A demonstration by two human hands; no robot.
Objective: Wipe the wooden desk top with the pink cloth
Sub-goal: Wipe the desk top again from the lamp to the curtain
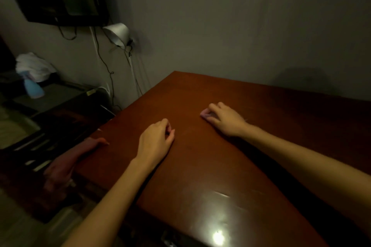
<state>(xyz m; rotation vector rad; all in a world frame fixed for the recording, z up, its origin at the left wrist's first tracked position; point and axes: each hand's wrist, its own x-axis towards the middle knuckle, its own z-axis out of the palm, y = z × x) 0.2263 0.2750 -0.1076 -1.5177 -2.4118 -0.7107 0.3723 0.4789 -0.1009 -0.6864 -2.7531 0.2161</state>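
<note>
Pink cloth (204, 115): small, pale pink, bunched into a wad; only its left end shows.
Cloth pose: low against the wood, pressed under the bent fingers of the right hand (225, 120); the rest of it is hidden beneath fingers and palm.
Cloth place: at the fingertip end of the grip, poking out just past the fingers toward the left.
Desk top (200, 166): reddish-brown wood, smooth and glossy, with a bright patch of glare near its front edge.
Desk pose: level, far edge against the wall.
Desk place: directly beneath the grip, touching the cloth, and spreading out from it on every side; its far left corner lies beyond the grip.
</note>
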